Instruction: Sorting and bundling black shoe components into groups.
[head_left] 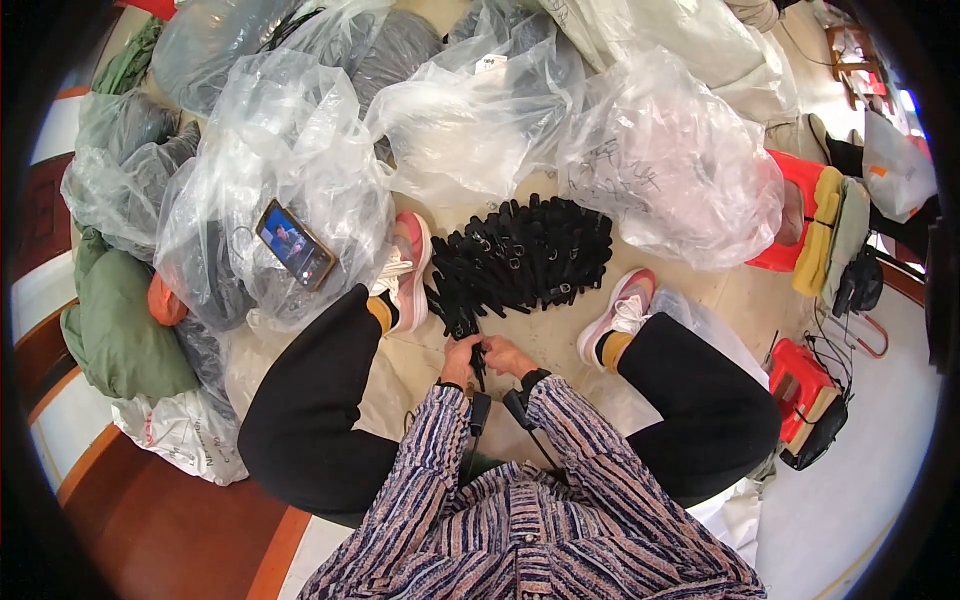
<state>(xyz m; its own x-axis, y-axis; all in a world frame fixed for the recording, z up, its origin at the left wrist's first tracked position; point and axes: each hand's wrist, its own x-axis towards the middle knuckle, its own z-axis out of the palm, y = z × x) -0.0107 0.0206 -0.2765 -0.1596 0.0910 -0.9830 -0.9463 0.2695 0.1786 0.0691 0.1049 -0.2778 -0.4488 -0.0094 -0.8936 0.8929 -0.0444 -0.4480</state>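
Note:
Between my feet on the floor lies a pile of black straps with small metal buckles (530,250). Close to its near left edge, my left hand (460,360) has its fingers closed round a black strap (479,372). Right beside it, my right hand (508,357) is closed at the same strap, its fingertips meeting the left hand's. The strap's lower end hangs between the two hands; its upper part reaches toward the pile, and I cannot make out where it ends. Black bands with dark boxes and cords sit at both wrists.
Stuffed clear plastic bags (290,150) crowd the far side and left, with a phone (296,245) lying on one. A pink-tinted bag (670,165) stands beyond the right shoe (625,310). Red stools (800,385) stand at the right, and a green bundle (130,325) at the left.

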